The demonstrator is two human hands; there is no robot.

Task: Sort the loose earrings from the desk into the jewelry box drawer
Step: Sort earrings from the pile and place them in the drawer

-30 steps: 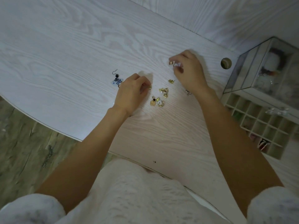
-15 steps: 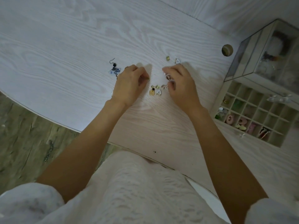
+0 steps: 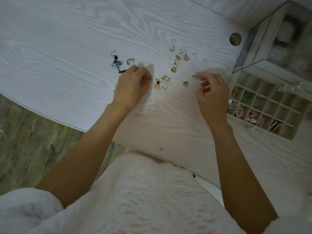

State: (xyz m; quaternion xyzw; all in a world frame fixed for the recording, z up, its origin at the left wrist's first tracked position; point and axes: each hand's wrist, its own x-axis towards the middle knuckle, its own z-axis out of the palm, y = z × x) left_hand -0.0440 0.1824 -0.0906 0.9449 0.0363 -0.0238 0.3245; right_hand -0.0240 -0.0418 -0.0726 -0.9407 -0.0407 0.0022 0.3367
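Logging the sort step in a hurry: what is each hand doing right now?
Left hand: fingers curled, pinching a small gold earring at the desk.
Right hand: pinching a small dark earring at its fingertips.

Dim, bluish light; soft, wide-angle-warped edges.

Dim light, pale white wood-grain tabletop (image 3: 70, 48) with a curved front edge and a round cable hole (image 3: 235, 39) at far right, greenish-grey worn wood-plank floor (image 3: 28, 141) below left, pale wall panel (image 3: 236, 7) behind.
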